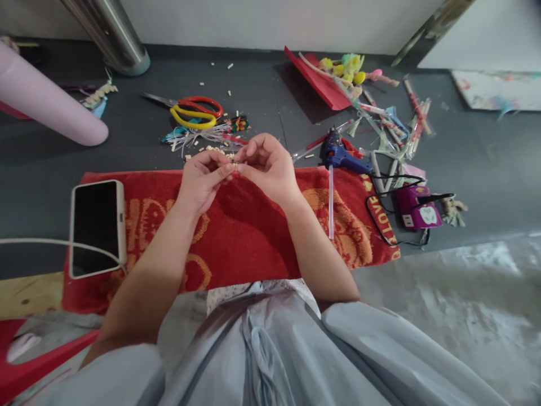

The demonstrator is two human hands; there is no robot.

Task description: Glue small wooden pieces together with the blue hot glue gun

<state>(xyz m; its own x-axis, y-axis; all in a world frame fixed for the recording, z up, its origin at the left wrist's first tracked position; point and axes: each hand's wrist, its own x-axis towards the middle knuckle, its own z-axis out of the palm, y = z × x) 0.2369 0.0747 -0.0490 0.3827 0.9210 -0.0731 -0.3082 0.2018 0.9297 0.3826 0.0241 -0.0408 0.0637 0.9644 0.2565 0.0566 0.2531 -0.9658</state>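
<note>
Above the edge of a red towel (249,225), my left hand (203,179) and my right hand (270,169) meet fingertip to fingertip. Both are closed in a pinch around a small pale piece (235,166); the fingers cover most of it, so its exact shape is hidden. Just behind the fingers lies a scatter of small cream-coloured pieces (217,150). Beyond them are a bundle of white strings (203,138) and scissors (196,113) with orange and yellow handles, lying on the dark tabletop.
A blue glue gun (346,160) with a clear glue stick lies right, its cable near a purple box (416,207). Wrapped sticks and a red sheet (321,84) are behind. On the left are a phone-like device (96,228) with a white cable, a pink cylinder (54,96) and a metal post (112,34).
</note>
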